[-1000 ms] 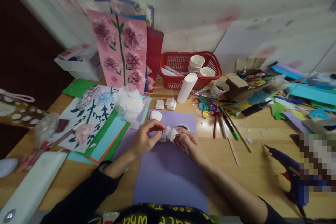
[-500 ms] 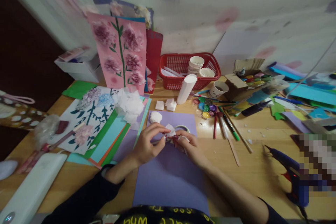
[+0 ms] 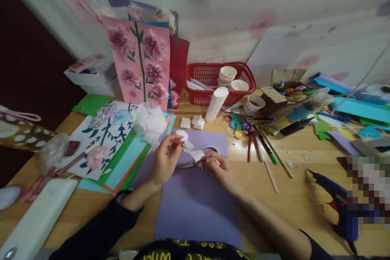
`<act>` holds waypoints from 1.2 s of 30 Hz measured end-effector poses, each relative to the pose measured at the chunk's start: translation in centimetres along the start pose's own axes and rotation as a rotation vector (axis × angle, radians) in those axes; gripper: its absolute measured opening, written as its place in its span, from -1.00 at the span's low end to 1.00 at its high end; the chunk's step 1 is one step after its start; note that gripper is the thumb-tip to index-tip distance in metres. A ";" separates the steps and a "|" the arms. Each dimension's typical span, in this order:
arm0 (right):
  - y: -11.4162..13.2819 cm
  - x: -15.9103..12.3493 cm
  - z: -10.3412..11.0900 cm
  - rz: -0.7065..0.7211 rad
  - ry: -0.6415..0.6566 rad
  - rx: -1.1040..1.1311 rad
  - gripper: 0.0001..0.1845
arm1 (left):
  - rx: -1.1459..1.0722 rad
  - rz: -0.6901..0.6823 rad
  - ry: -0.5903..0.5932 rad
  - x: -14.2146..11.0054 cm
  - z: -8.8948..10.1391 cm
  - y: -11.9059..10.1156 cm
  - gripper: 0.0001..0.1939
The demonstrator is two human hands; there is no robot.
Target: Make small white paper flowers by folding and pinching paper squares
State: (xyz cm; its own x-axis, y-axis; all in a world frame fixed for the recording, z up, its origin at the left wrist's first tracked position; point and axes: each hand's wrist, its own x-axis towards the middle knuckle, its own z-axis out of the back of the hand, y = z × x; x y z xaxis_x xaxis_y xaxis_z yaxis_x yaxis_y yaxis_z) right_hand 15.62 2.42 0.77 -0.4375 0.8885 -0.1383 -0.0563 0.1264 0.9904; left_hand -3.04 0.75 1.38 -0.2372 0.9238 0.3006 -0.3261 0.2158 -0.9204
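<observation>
Over the purple sheet [image 3: 195,207], my left hand [image 3: 166,160] pinches a thin piece of white tissue paper [image 3: 188,145] between thumb and fingertips. To its right, my right hand [image 3: 221,166] is closed on another bit of white tissue, whose pale end [image 3: 197,154] sticks out toward the left hand. Whether the two pieces are joined I cannot tell. Beneath the hands lie scissors [image 3: 185,165], with part of a handle loop showing behind the right fingers. A round white wad [image 3: 180,133] rests partly behind my left fingertips.
Small stacks of white squares [image 3: 198,122] lie beside a white roll [image 3: 217,103] standing before a red basket [image 3: 207,96]. Paint pots [image 3: 238,124] and brushes are to the right, with a hot glue gun [image 3: 335,195] near the edge. Crumpled white tissue [image 3: 150,122] sits on coloured papers at left.
My left hand has drawn up and left, away from the right hand, with tissue in its fingers. More of the scissors now shows. My right hand has barely moved.
</observation>
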 end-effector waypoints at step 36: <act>0.5 -0.4 -0.1 0.079 0.024 -0.066 -0.67 | -0.078 -0.006 0.203 -1.2 -0.7 -0.8 -0.92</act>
State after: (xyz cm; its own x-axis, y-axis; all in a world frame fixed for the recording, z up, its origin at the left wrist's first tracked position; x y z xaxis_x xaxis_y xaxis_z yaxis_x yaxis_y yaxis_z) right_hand 15.65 2.05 1.30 -0.4638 0.8839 -0.0606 -0.0793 0.0267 0.9965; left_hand -1.83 -0.34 1.56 -0.0441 0.9654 0.2568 -0.2531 0.2379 -0.9377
